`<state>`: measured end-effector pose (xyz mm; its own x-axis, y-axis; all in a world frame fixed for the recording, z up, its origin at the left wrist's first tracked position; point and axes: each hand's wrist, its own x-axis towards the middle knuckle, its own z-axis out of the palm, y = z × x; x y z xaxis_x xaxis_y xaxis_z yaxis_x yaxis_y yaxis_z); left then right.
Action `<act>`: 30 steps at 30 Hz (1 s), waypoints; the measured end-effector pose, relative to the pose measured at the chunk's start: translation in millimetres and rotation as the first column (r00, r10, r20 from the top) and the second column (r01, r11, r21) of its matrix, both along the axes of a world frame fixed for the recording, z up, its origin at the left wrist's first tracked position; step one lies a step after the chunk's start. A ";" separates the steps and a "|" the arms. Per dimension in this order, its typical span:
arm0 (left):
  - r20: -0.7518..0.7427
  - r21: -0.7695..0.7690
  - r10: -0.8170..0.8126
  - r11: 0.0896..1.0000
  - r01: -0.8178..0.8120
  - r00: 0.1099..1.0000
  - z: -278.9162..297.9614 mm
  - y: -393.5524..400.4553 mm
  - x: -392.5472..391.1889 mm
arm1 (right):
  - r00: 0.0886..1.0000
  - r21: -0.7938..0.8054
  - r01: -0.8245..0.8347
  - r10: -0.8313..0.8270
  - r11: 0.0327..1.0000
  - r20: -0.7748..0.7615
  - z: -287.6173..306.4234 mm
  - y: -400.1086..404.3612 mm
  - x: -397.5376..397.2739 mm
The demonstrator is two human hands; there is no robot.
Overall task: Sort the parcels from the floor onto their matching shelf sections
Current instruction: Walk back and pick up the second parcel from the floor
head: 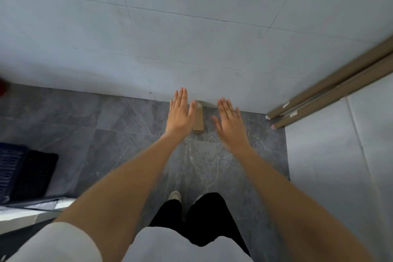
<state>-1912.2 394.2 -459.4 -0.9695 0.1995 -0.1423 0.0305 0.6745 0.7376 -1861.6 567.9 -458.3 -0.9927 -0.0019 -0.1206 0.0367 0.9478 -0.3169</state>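
**Open hands either side of a parcel**

Both arms reach forward and down. The left hand (180, 112) is flat, fingers straight and close together, thumb out, holding nothing. The right hand (229, 120) is likewise spread flat and empty. Between them a small brown parcel (198, 120) stands on the floor (119, 119), its far end against the foot of the wall (148, 38). The left thumb overlaps the parcel's left edge in the picture; whether it touches cannot be told. The right hand is apart from it.

Grey marbled tile lies bare around the parcel and back toward the person's shoe (174, 195). To the right, two brown tubes (331, 91) lean in the corner beside a pale panel (340, 166). At lower left sits a dark crate (14, 168). The wall is pale tile with thin joints.
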 end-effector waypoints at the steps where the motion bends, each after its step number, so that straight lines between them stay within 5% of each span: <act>1: -0.005 -0.031 -0.022 0.999 0.022 1.000 -3.8 4.7 -12.6 | 1.000 0.018 -0.004 0.004 1.000 0.006 -3.0 3.9 -13.4; 10: 0.096 -0.071 0.035 0.997 -0.029 0.995 -61.7 55.4 -116.8 | 0.996 -0.191 -0.009 0.026 0.981 0.085 -59.4 58.1 -131.8; 13: 0.232 0.123 0.141 0.977 -0.172 0.962 -86.5 79.5 -151.2 | 0.984 -0.428 0.159 -0.110 0.890 0.139 -88.4 71.8 -164.1; 17: 0.611 0.329 0.353 0.701 -0.633 0.709 -138.6 108.2 -210.5 | 0.897 -0.659 0.440 -0.337 0.610 0.287 -149.8 88.0 -203.7; 22: 0.655 0.384 0.387 0.569 -0.727 0.649 -288.9 108.9 -273.3 | 0.858 -0.670 0.512 -0.366 0.538 0.361 -296.5 108.4 -262.1; 30: 0.528 0.309 0.390 0.739 -0.598 0.755 -566.5 119.8 -316.3 | 0.780 -0.643 0.625 -0.383 0.442 0.495 -565.6 96.0 -302.5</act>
